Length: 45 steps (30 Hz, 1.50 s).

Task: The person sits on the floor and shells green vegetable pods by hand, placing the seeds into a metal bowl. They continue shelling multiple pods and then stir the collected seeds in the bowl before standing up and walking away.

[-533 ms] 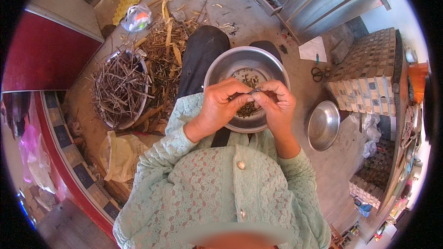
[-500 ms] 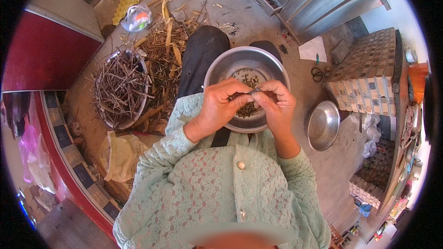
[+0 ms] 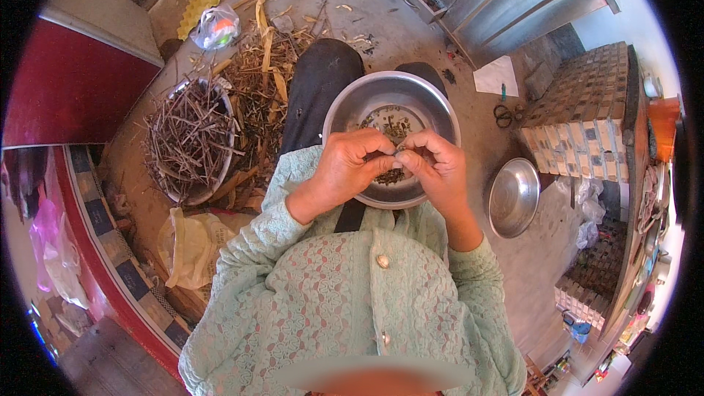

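Left hand (image 3: 345, 165) at the bowl's eight o'clock, right hand (image 3: 438, 170) at four; thumb and finger of each pressed together, tips meeting on a tiny dark piece (image 3: 398, 152), too small to identify, above the bowl's middle. Steel bowl (image 3: 350, 100) in the lap, green-brown bits (image 3: 397, 128) scattered inside. Stick-filled basin (image 3: 229, 114) at nine o'clock, shallow metal basin (image 3: 515, 198) at four.
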Available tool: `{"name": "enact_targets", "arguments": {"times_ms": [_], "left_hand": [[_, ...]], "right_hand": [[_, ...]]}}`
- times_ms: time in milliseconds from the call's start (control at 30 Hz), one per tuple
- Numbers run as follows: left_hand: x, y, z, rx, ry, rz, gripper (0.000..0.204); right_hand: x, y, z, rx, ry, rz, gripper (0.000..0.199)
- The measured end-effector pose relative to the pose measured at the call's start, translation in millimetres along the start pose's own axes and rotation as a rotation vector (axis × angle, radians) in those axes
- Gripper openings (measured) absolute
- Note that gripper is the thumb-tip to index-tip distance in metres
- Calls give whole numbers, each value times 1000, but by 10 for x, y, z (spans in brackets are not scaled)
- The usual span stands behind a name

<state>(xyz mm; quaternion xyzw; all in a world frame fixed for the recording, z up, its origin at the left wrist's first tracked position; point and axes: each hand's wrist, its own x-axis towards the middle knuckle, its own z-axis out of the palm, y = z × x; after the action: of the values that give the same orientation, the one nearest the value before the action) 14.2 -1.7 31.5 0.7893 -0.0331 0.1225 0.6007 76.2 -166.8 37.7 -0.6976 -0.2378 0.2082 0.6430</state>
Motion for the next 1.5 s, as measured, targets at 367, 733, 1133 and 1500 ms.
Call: {"name": "enact_targets", "arguments": {"times_ms": [367, 733, 1133, 1500], "left_hand": [[-15, -123, 13, -561, -273, -228, 11], [12, -97, 54, -785, -319, -444, 10], [-20, -216, 68, -638, -264, -367, 10], [-17, -207, 49, -828, -303, -449, 16]], "right_hand": [[-41, 45, -111, -40, -114, -123, 11], [-88, 28, -123, 235, -63, 97, 14], [-28, 43, -72, 98, -19, 131, 14], [-29, 29, -95, 210, -35, 167, 13]]}}
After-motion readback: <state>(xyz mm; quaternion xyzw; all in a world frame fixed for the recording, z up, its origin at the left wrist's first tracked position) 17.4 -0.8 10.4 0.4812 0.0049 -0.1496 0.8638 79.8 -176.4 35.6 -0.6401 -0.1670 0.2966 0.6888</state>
